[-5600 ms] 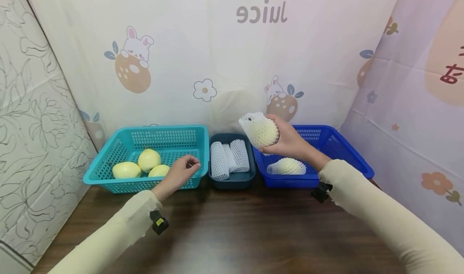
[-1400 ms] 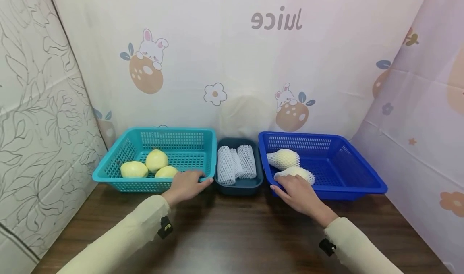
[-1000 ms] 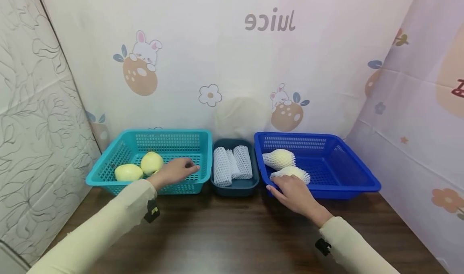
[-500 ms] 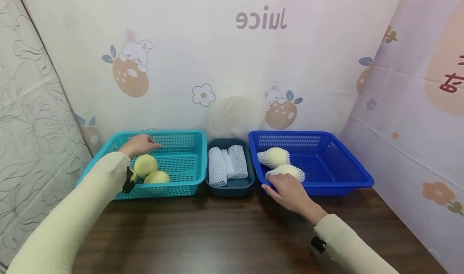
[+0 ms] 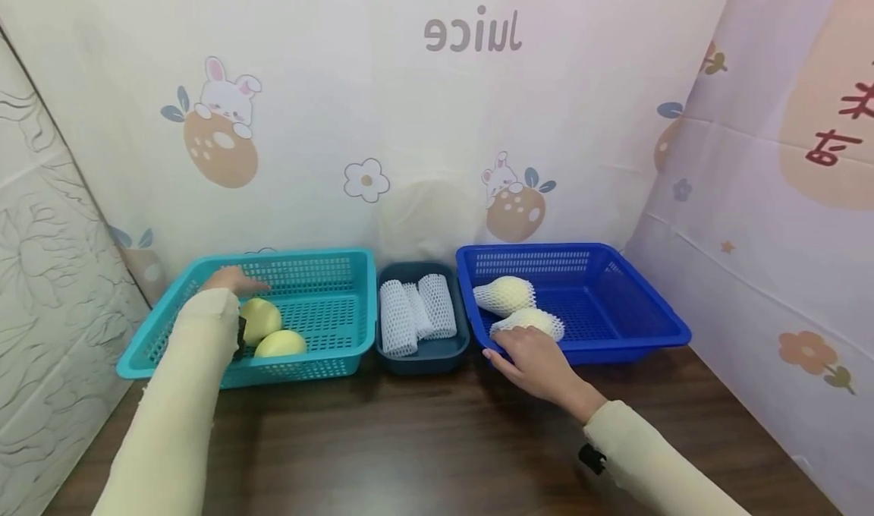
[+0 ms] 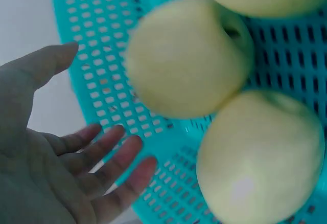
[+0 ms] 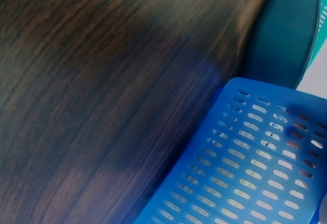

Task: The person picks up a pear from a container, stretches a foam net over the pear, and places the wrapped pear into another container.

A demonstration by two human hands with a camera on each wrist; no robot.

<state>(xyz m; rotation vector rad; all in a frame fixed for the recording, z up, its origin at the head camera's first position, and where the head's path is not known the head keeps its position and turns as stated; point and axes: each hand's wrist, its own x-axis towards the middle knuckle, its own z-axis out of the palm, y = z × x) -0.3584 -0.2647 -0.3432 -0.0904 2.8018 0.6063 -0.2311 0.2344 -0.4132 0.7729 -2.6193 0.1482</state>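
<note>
My left hand (image 5: 228, 279) is over the back-left part of the teal basket (image 5: 341, 256), holding nothing. In the left wrist view its fingers are spread beside a round pale-yellow fruit (image 6: 184, 60) with a dark stem hollow, apart from it. Another such fruit (image 5: 280, 343) lies nearer the front, and my sleeve hides part of the basket. My right hand (image 5: 536, 360) grips the front-left rim of the blue basket (image 5: 628, 341), fingers hooked inside, thumb outside. Right by those fingers lies a fruit in a white foam net (image 5: 529, 320), with a second netted fruit (image 5: 507, 294) behind it.
A dark blue-green tray (image 5: 423, 364) stands between the baskets, holding several white foam net sleeves (image 5: 397, 319). All three containers stand on a dark wooden table (image 5: 382, 440). A printed cloth (image 5: 307, 121) hangs close behind them.
The right hand put down its netted fruit, now in the blue basket, and has stayed at that rim. My left hand went from the teal basket's front right to its back left.
</note>
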